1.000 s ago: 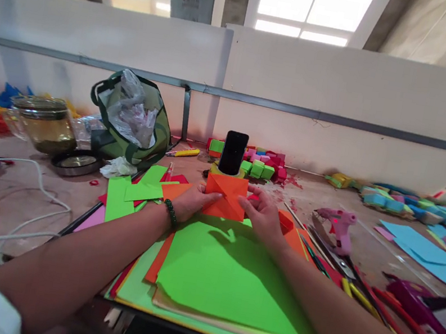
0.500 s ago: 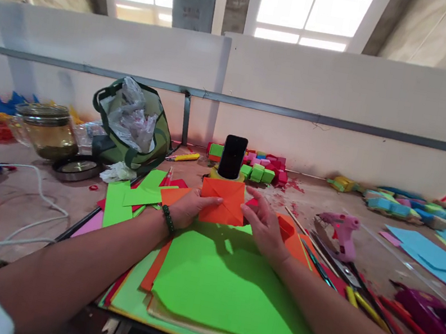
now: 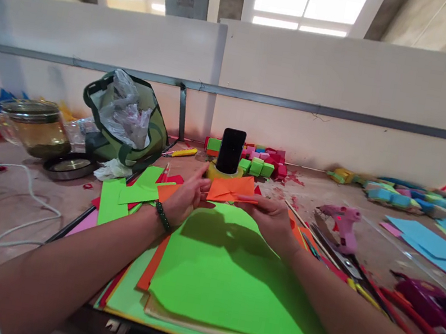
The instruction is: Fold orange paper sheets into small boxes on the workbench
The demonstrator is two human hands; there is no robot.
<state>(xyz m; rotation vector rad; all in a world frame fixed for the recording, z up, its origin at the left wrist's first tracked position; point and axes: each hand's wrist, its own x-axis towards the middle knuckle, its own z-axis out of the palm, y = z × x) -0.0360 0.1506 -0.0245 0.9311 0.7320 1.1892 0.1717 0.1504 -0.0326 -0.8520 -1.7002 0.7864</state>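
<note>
Orange folded paper square point(image 3: 231, 189): pinched at opposite edges by left hand point(image 3: 186, 197) and right hand point(image 3: 269, 218), lifted above green sheet point(image 3: 227, 270). Risk: uneven pull could skew creases or tear.

Orange folded paper point(image 3: 231, 189) — green sheet point(image 3: 231, 274) — black phone point(image 3: 231, 150).

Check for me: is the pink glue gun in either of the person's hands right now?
No, the pink glue gun lies on the table to the right, while both the left hand and right hand hold the orange paper.
</note>
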